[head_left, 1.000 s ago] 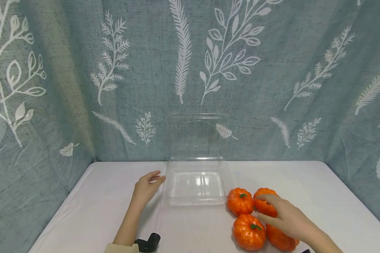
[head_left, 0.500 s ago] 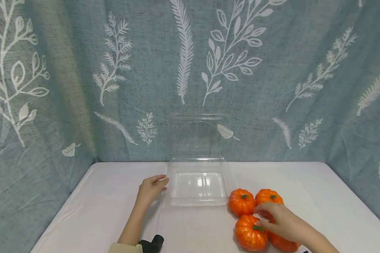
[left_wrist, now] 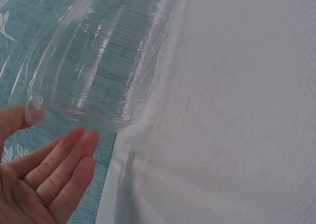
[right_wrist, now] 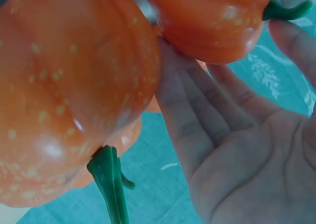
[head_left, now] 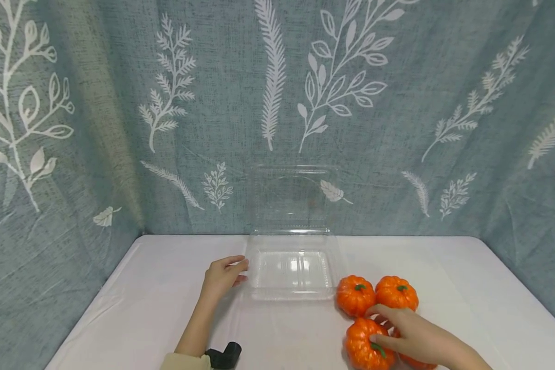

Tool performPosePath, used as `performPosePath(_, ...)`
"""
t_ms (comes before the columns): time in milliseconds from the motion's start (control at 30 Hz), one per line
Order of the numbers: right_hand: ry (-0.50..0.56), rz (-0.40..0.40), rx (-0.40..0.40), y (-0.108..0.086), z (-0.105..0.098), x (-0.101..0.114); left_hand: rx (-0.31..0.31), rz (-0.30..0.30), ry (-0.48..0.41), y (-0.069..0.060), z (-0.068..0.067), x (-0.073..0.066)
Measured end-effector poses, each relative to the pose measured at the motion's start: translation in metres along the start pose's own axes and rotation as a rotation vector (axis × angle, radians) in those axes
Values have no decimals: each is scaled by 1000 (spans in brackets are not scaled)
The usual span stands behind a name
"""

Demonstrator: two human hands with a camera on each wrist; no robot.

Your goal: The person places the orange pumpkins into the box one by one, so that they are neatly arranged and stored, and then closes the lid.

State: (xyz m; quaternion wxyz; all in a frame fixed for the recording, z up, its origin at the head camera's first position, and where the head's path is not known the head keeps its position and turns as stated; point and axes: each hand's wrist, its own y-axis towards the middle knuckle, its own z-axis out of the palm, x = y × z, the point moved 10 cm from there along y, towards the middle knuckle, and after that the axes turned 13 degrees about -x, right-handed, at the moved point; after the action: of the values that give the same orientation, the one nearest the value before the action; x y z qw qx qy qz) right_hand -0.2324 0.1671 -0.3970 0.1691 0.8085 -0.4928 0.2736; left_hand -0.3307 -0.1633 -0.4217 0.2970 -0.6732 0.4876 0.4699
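Note:
In the head view, a clear plastic clamshell container (head_left: 292, 295) stands with its lid (head_left: 289, 198) raised. My left hand (head_left: 222, 277) is at its left side. The left wrist view shows the thumb at a corner of the rim (left_wrist: 37, 103) and the other fingers loosely extended near the wall. My right hand (head_left: 411, 331) holds the front-left orange pumpkin (head_left: 365, 349), fingers along its far side and thumb by its green stem (right_wrist: 289, 10). Another pumpkin (head_left: 416, 361) is mostly hidden under this hand. Two more pumpkins, left (head_left: 353, 297) and right (head_left: 396, 293), sit behind it.
A white cloth (head_left: 282, 334) covers the table. Its back edge meets a blue-green curtain (head_left: 231, 123) with white leaf prints, which also hangs on both sides. A black wrist-worn device (head_left: 225, 355) is by the left sleeve (head_left: 185, 362).
My right hand has come down and toward the front from over the back-right pumpkin to the front-left one. My left hand has moved slightly closer to the container's side.

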Motion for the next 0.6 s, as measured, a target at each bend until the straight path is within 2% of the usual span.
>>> performPosePath(167,-33,13,13,-5,3,1,8,-30,-1,0,2,2)
performPosePath(267,-23,83,16,-7,8,-1,13,-42,0,0,3,3)
performPosePath(367,17,203,44,-12,15,-7,21,-51,-8,-1,4,4)
performPosePath(433,12,248,53,-15,19,-9,26,-56,-13,0,5,5)
performPosePath(567,-21,276,58,-19,22,-10,33,-67,-27,0,6,6)
performPosePath(600,-46,261,51,-19,20,-9,33,-68,-27,0,6,7)
